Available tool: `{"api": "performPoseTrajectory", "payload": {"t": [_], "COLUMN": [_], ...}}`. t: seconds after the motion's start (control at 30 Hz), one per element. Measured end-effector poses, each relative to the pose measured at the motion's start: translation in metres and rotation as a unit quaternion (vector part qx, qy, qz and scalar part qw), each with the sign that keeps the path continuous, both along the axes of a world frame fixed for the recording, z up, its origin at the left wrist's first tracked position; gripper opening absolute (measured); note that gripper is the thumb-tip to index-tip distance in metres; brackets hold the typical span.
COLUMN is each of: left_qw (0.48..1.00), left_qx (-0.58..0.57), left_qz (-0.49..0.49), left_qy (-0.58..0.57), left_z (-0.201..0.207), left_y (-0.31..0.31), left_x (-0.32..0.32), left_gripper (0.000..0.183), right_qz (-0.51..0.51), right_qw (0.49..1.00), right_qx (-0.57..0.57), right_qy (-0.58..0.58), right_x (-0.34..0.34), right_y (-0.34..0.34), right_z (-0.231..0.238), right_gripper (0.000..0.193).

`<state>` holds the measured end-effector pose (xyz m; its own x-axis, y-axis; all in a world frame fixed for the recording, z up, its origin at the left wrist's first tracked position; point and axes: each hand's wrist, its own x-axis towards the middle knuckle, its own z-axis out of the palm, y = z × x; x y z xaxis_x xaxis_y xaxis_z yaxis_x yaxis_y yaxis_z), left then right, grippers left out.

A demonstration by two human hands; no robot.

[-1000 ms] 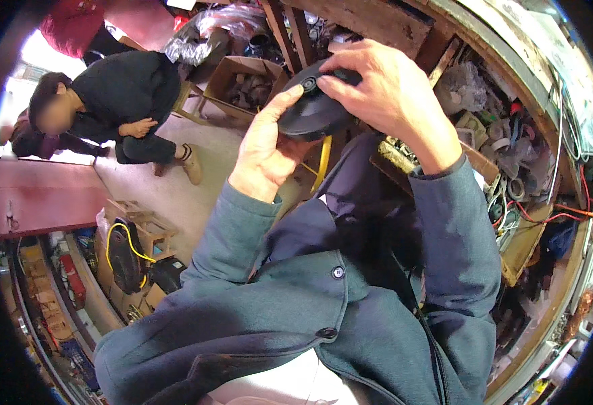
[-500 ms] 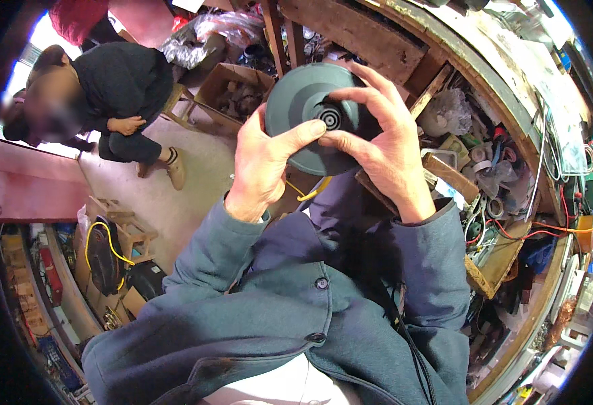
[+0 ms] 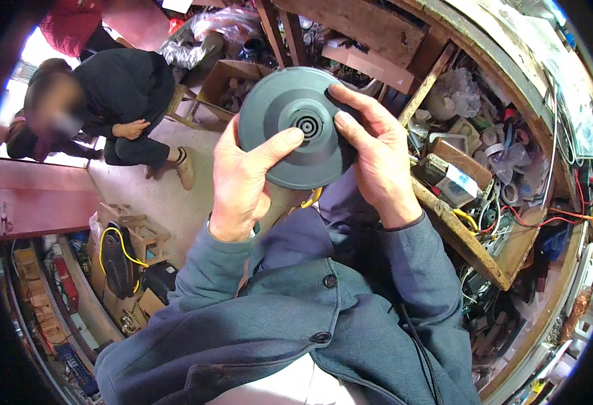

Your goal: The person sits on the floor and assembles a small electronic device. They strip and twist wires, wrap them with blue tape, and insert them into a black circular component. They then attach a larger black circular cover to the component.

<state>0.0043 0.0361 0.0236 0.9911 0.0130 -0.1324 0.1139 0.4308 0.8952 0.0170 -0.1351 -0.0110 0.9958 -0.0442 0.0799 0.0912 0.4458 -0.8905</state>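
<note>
A round dark grey electric kettle base (image 3: 310,156) with a ringed connector in its middle is held up in front of me, its connector side turned toward me. My left hand (image 3: 241,172) grips its left edge, thumb lying on the face beside the connector. On the right edge, my right hand (image 3: 385,152) has its thumb and index finger on the face near the rim; its other fingers are hidden behind. A bit of yellow cord (image 3: 312,198) shows just below the base; where it joins is hidden.
A person in dark clothes (image 3: 131,94) sits bent forward at the left. An open cardboard box (image 3: 225,84) stands beyond my hands. To the right, a wooden drawer (image 3: 469,236) and cluttered workbench hold wires, tape and parts. A black case with yellow cord (image 3: 119,263) lies lower left.
The kettle base has shifted left and a little toward me. My right thumb and fingers have moved off the connector to the base's right side; my left thumb remains beside the connector.
</note>
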Motion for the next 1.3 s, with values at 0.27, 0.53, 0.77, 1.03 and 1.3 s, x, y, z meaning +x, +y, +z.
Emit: {"api": "performPoseTrajectory", "payload": {"t": [0.27,0.53,0.77,1.03,1.3], "left_qw": [1.0,1.0,1.0,0.999,0.997], "left_qx": [-0.004,-0.01,-0.008,0.014,0.045], "left_qz": [-0.023,-0.024,-0.017,-0.035,-0.058], "left_qy": [0.005,0.008,0.012,0.001,0.006], "left_z": [-0.003,-0.003,-0.004,-0.002,-0.001], "left_y": [0.004,0.004,0.005,0.01,0.02], "left_x": [0.005,0.007,0.006,0.004,0.009], "left_gripper": [0.049,0.049,0.048,0.048,0.05], "right_qz": [-0.005,-0.005,-0.011,-0.001,-0.004], "right_qw": [1.0,1.0,1.0,1.0,1.0], "right_qx": [-0.02,-0.011,0.024,-0.008,-0.029], "right_qy": [-0.01,-0.005,0.0,0.01,0.009], "right_x": [0.002,0.004,0.004,0.004,0.004], "right_y": [0.003,0.001,0.002,0.002,0.006], "right_z": [-0.001,-0.003,-0.005,-0.001,0.001], "right_gripper": [0.035,0.035,0.034,0.034,0.033]}}
